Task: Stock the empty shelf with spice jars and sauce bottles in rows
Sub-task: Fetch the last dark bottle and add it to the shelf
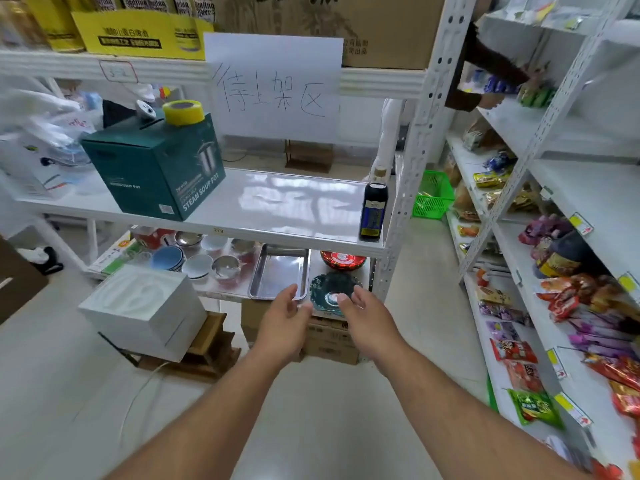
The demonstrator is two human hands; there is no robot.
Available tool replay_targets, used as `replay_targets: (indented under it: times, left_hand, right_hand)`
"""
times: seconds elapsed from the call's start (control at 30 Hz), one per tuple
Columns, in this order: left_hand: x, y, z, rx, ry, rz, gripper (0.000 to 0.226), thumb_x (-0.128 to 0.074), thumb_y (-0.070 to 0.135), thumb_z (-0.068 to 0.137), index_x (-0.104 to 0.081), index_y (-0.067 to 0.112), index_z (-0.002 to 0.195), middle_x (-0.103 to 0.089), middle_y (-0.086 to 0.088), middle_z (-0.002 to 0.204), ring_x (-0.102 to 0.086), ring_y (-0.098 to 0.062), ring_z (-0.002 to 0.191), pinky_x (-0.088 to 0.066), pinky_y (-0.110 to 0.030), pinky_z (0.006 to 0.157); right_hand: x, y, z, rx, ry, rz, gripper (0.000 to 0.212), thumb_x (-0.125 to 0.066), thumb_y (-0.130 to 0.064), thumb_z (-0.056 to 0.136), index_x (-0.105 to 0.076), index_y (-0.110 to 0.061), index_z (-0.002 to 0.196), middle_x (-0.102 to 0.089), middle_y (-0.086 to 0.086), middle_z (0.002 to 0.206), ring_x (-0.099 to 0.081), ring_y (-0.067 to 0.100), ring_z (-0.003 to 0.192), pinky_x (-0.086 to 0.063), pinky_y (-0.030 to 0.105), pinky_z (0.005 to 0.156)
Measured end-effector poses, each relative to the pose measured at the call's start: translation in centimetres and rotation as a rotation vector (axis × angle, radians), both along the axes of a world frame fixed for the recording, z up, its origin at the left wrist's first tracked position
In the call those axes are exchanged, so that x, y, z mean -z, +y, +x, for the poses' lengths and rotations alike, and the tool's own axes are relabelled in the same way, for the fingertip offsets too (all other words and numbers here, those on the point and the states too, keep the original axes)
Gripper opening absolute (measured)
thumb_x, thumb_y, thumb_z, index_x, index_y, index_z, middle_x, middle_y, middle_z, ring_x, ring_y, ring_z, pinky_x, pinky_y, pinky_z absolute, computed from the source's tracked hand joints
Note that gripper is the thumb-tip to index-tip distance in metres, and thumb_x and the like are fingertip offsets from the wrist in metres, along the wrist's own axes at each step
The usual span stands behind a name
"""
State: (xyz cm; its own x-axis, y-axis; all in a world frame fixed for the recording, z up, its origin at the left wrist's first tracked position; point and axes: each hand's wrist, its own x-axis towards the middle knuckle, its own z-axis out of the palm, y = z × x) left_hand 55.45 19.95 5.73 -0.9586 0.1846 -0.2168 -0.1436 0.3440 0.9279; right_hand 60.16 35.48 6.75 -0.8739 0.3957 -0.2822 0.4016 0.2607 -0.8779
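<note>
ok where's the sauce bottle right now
The sauce bottle stands upright at the right front corner of the white shelf, beside the shelf post, well right of the green box.

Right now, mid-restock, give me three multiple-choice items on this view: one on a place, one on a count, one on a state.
1. Where does the dark glass sauce bottle with the blue label stand on the white metal shelf?
A. right front corner
B. left end
C. on the green cardboard pot box

2. How many sauce bottles are on that shelf?
A. three
B. one
C. none

3. What do the left hand and right hand hold?
A. a jar each
B. one tray together
C. nothing

Key: 1 A, it stands beside the right upright; 2 B, only one shows; 3 C, both hands are open and bare.
</note>
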Motion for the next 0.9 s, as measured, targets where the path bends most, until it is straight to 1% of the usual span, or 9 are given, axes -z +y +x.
replay_targets:
  times: [0.07, 0.2, 0.3, 0.37, 0.47, 0.57, 0.7, 0.8, 0.9]
  left_hand:
    - [-0.5, 0.7, 0.0, -0.011, 0.004, 0.003, 0.056, -0.059, 0.038, 0.101, -0.039, 0.033, 0.154, -0.049, 0.005, 0.151, -0.048, -0.008, 0.125, -0.050, -0.047, 0.107]
    - [-0.9, 3.1, -0.4, -0.014, 0.010, 0.002, 0.058, -0.060, 0.039, 0.100, -0.040, 0.033, 0.154, -0.049, 0.004, 0.152, -0.046, -0.012, 0.137, -0.047, -0.050, 0.109]
    - [-0.6, 4.7, -0.4, 0.004, 0.015, -0.005, 0.056, -0.059, 0.040, 0.101, -0.040, 0.033, 0.153, -0.048, 0.006, 0.152, -0.046, -0.008, 0.129, -0.045, -0.043, 0.110]
    - [-0.3, 5.6, -0.7, 0.019, 0.022, -0.012, 0.057, -0.058, 0.039, 0.102, -0.039, 0.030, 0.154, -0.045, 0.006, 0.155, -0.045, -0.011, 0.136, -0.040, -0.033, 0.108]
    - [-0.3, 6.6, -1.9, 0.031, 0.030, -0.022, 0.056, -0.057, 0.038, 0.102, -0.040, 0.029, 0.155, -0.045, 0.005, 0.156, -0.044, -0.013, 0.140, -0.038, -0.029, 0.105]
    - [0.0, 7.7, -4.3, 0.053, 0.028, -0.021, 0.055, -0.056, 0.038, 0.103, -0.040, 0.027, 0.155, -0.048, 0.004, 0.153, -0.047, -0.012, 0.136, -0.039, -0.029, 0.107]
    - [0.5, 9.0, -8.3, 0.100, -0.005, -0.010, 0.047, -0.055, 0.036, 0.104, -0.046, 0.027, 0.149, -0.055, 0.011, 0.142, -0.053, -0.006, 0.125, -0.041, -0.026, 0.103]
    - [0.9, 9.7, -12.0, 0.150, -0.027, 0.006, 0.028, -0.052, 0.032, 0.106, -0.050, 0.040, 0.132, -0.057, 0.025, 0.110, -0.053, 0.012, 0.096, -0.039, -0.019, 0.088]
    - [1.2, 10.1, -16.0, 0.209, -0.019, 0.005, 0.039, -0.052, 0.033, 0.106, -0.048, 0.031, 0.144, -0.054, 0.028, 0.103, -0.051, 0.014, 0.089, -0.041, -0.014, 0.082]
  right_hand:
    - [-0.2, 0.9, -0.1, -0.003, 0.012, -0.017, 0.066, -0.050, -0.050, 0.103, -0.030, -0.023, 0.161, -0.039, -0.003, 0.163, -0.041, 0.015, 0.146, -0.035, 0.036, 0.117]
    - [-0.4, 3.6, -0.5, 0.026, 0.045, -0.025, 0.064, -0.049, -0.047, 0.104, -0.032, -0.021, 0.160, -0.040, -0.002, 0.162, -0.042, 0.016, 0.145, -0.035, 0.037, 0.118]
    - [0.0, 5.4, -1.0, 0.055, 0.064, -0.047, 0.062, -0.049, -0.047, 0.105, -0.037, -0.016, 0.157, -0.041, 0.000, 0.162, -0.044, 0.015, 0.144, -0.036, 0.034, 0.115]
    - [0.2, 6.1, -1.3, 0.068, 0.068, -0.053, 0.059, -0.049, -0.047, 0.104, -0.041, -0.014, 0.153, -0.045, 0.001, 0.159, -0.046, 0.015, 0.142, -0.037, 0.033, 0.111]
    - [0.3, 6.7, -2.1, 0.081, 0.064, -0.061, 0.057, -0.047, -0.047, 0.105, -0.041, -0.019, 0.154, -0.047, -0.003, 0.156, -0.045, 0.014, 0.142, -0.038, 0.031, 0.110]
    - [0.4, 7.5, -4.0, 0.105, 0.071, -0.059, 0.040, -0.043, -0.046, 0.106, -0.054, -0.023, 0.137, -0.061, -0.006, 0.138, -0.055, 0.014, 0.129, -0.044, 0.034, 0.102]
    - [0.6, 8.3, -7.6, 0.187, 0.049, -0.073, 0.026, -0.040, -0.042, 0.106, -0.054, -0.021, 0.106, -0.061, -0.006, 0.100, -0.058, 0.012, 0.093, -0.046, 0.031, 0.074]
    - [1.0, 8.5, -11.2, 0.244, 0.043, -0.066, 0.031, -0.039, -0.045, 0.105, -0.057, -0.021, 0.112, -0.065, 0.001, 0.107, -0.061, 0.016, 0.098, -0.051, 0.036, 0.079]
    - [1.3, 8.6, -14.7, 0.312, 0.040, -0.075, 0.036, -0.037, -0.044, 0.107, -0.054, -0.020, 0.129, -0.063, 0.003, 0.121, -0.058, 0.016, 0.104, -0.045, 0.030, 0.073]
